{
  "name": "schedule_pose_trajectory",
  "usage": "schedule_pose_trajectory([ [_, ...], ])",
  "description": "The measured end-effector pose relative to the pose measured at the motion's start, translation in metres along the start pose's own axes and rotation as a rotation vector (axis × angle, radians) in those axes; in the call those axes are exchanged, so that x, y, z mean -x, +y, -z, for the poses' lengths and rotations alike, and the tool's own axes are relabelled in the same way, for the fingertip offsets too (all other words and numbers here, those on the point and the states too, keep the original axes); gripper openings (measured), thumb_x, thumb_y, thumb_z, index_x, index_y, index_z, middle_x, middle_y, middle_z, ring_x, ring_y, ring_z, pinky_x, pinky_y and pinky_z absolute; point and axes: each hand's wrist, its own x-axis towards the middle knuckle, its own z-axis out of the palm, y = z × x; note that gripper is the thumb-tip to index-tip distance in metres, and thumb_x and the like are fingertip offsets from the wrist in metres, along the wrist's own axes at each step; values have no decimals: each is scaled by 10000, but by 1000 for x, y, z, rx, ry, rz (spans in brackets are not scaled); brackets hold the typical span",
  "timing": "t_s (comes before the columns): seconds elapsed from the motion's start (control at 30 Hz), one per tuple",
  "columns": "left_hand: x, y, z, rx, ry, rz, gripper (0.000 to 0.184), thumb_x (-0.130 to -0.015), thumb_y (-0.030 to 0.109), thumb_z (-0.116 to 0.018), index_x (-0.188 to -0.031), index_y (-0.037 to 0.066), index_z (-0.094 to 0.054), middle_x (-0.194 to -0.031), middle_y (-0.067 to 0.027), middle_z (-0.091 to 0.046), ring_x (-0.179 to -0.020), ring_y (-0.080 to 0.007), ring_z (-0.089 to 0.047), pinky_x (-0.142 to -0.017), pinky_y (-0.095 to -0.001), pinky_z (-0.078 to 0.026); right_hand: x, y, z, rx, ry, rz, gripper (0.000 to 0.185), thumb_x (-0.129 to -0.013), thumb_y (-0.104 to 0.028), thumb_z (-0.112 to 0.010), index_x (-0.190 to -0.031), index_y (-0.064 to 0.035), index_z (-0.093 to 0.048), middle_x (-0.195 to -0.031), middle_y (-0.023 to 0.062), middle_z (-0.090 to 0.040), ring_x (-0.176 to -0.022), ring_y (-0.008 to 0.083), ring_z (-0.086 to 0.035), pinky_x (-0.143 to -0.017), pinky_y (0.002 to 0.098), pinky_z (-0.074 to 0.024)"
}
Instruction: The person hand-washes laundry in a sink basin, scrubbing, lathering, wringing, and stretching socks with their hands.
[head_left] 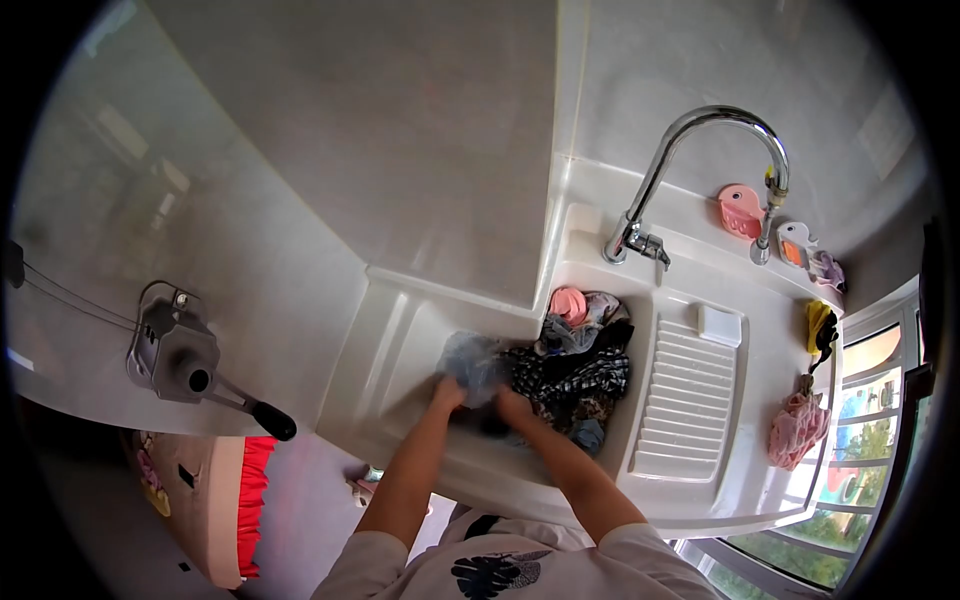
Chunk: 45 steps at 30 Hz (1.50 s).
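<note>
Inside the white sink basin [350, 375], a grey-blue garment [470, 352] is smeared by motion between my two hands. My left hand [450, 392] grips its near left side. Close by on the right, my right hand [512, 405] is closed on the same garment, its fingers partly blurred. A dark patch lies under them, too blurred to name. Against my right hand's side sits a heap of clothes: a black-and-white checked garment [575, 374], a grey piece [568, 335] and a pink piece [568, 305] at the back.
A chrome faucet [712, 112] arches over the ribbed washboard [685, 400], with a white soap block [719, 325] on it. Pink [740, 212] and white [795, 243] whale-shaped holders stand behind. A pink cloth [798, 430] hangs right. A hand-crank [180, 350] sticks out at left.
</note>
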Motion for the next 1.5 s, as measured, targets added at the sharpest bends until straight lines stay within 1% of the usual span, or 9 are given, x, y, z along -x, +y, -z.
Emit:
schedule_pose_trajectory([
  [0.1,20,29,27,963,308,72,261,-832,179,-561,-1021,-1,-563,-827,-140,-629,-643,-302,-609,-621,-416,-517,-7,-84,43,18,-47,-493,292,-874,-256,-525,-1093,-65,-493,-1054,237,-596,-858,397,-615,-682,462,-499],
  [0.2,-15,-15,-9,1895,-249,-177,366,-892,328,-539,-1184,109,-520,-1131,-86,-583,-1018,-249,-586,-844,-398,-493,12,-160,96,-218,429,9,330,-850,-258,-573,-1104,-68,-481,-1002,235,-608,-877,393,-606,-688,460,-493],
  [0.53,101,161,81,2056,-271,-250,409,-920,417,-463,-1213,136,-508,-1148,-49,-570,-1041,-177,-563,-877,-365,-472,23,-171,201,-28,773,-114,204,-767,-230,-638,-768,-52,-539,-868,118,-571,-813,333,-580,-634,440,-476],
  [0.73,61,205,38,2438,-953,-1244,354,-941,391,-428,-1177,141,-511,-1067,-30,-588,-920,-168,-579,-838,-384,-459,56,-173,213,-8,780,-14,188,-771,-196,-629,-747,-46,-519,-781,128,-575,-726,357,-587,-610,450,-474],
  [0.83,131,223,81,2039,-421,-3,290,-951,358,-423,-1133,166,-542,-967,-2,-608,-818,-140,-583,-681,-327,-488,60,-166,242,2,831,-223,148,-762,-153,-628,-792,-69,-510,-699,146,-584,-653,370,-590,-540,454,-461],
  [1.03,86,197,71,2124,-1013,-895,308,-964,384,-408,-774,156,-493,-716,15,-523,-746,-102,-552,-631,-297,-456,105,-214,229,79,773,124,208,-737,-208,-681,-755,-61,-535,-710,131,-582,-651,334,-596,-534,419,-471],
  [1.13,156,238,110,2117,-501,-128,313,-958,409,-393,-995,153,-567,-999,4,-588,-916,-141,-579,-755,-326,-482,85,-180,252,17,899,-87,257,-751,-223,-679,-632,-46,-536,-648,134,-570,-611,345,-578,-518,422,-451],
  [1.4,104,207,62,2284,-809,-852,277,-946,409,-396,-855,172,-507,-847,-5,-516,-823,-124,-548,-734,-310,-448,103,-205,239,-8,839,129,108,-688,-109,-659,-676,-57,-565,-688,119,-533,-637,341,-575,-568,405,-481],
  [1.5,172,244,99,2075,-363,-120,330,-945,383,-412,-1131,139,-534,-1082,-21,-583,-995,-169,-573,-854,-363,-472,83,-171,259,-37,905,-6,70,-698,-109,-645,-695,-62,-593,-706,127,-571,-621,342,-582,-540,405,-475],
])
